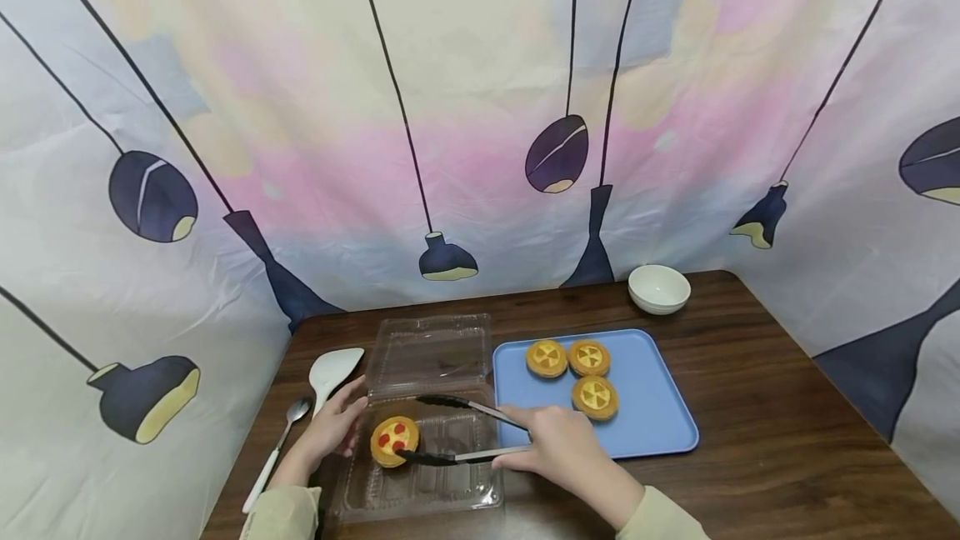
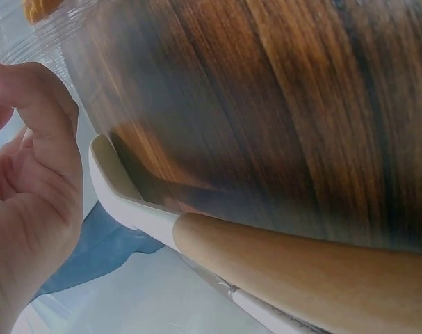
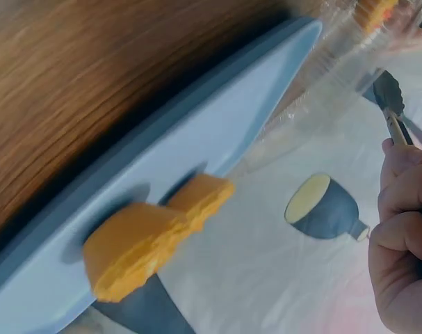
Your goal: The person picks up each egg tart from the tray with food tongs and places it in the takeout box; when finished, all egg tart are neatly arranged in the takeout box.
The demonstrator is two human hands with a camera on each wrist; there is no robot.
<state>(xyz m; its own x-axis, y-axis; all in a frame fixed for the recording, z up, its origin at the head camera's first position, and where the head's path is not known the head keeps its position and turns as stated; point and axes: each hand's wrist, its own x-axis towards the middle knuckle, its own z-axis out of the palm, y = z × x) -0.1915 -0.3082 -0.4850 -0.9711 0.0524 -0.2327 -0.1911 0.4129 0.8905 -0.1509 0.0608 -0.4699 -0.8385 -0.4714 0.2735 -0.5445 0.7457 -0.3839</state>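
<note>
A clear plastic clamshell container (image 1: 457,500) lies with its lid (image 1: 431,348) folded back. Inside, toward the left, is a tart with red pieces on top (image 1: 392,438). My left hand (image 1: 330,423) holds the container's left rim, fingers bent in the left wrist view. In my right hand (image 1: 558,448) are black-tipped metal tongs (image 1: 487,454), their arms spread wide over the container. The lower tip overlaps the red-topped tart's right edge; the upper one is over the container's back part. Right of it, three tarts with yellow wedge tops (image 1: 595,398) sit on a blue tray (image 1: 660,432).
Left of the container lie a white rice paddle (image 1: 333,369) and a spoon with a white handle (image 1: 264,473). A white bowl (image 1: 659,290) stands at the table's back right. Behind the table (image 1: 787,440) hangs a lamp-patterned cloth (image 1: 487,107).
</note>
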